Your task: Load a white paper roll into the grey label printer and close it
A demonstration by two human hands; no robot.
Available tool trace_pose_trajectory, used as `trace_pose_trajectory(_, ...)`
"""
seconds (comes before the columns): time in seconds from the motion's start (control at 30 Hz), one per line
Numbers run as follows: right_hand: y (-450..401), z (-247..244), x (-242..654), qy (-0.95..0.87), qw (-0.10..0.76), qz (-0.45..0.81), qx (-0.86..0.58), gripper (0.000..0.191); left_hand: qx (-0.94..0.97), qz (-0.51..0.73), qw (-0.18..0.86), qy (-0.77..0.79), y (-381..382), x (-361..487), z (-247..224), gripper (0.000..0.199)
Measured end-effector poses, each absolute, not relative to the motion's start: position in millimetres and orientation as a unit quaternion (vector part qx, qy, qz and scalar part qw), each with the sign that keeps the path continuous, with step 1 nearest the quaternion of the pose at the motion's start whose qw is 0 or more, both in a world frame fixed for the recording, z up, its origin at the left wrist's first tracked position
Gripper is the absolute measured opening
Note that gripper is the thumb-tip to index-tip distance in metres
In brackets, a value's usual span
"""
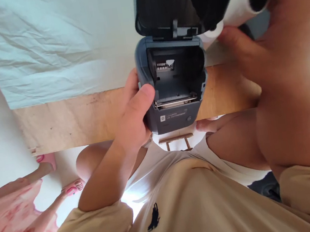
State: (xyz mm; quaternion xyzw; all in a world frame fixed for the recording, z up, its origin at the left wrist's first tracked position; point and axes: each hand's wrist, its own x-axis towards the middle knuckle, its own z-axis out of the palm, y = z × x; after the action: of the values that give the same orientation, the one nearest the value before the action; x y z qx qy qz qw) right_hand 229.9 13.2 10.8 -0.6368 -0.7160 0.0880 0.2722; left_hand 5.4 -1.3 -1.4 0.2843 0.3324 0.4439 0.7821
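Observation:
My left hand (135,111) is closed around the left side of a dark grey portable label printer (172,119), thumb at the edge of its open bay. The printer's black lid (165,7) is swung up, and the bay shows a small printed sticker and a metal bar, with no roll inside. Behind the lid at upper right, my right hand (265,39) is closed on a white paper roll (239,6) with a dark core. Its thumb reaches to a white rounded end beside the lid; the lid hides part of the fingers.
A pale, creased cloth (47,50) covers much of the wooden table (86,118), whose bare front edge runs beneath the printer. Below stands a wooden stool (175,139). At lower left is another person's patterned pink clothing (11,220), with feet in pink sandals.

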Motion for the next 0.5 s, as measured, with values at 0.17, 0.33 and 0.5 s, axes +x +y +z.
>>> trace_pose_trajectory(0.17, 14.7, 11.3, 227.6, -0.715, 0.186, 0.095, -0.667, 0.057, 0.3, 0.436, 0.786, 0.319, -0.9, 2.1, -3.9, 0.029)
trace_pose_trajectory(0.33, 8.2, 16.8, 222.4, -0.769, 0.178, 0.018, -0.614, 0.051, 0.31, 0.432, 0.792, 0.299, 0.0, 0.5, -7.3, 0.035)
trace_pose_trajectory(0.5, 8.9, 11.5, 219.7, -0.815, 0.199, -0.075, -0.54, 0.037, 0.299, 0.429, 0.781, 0.341, -0.3, 1.9, -4.9, 0.034)
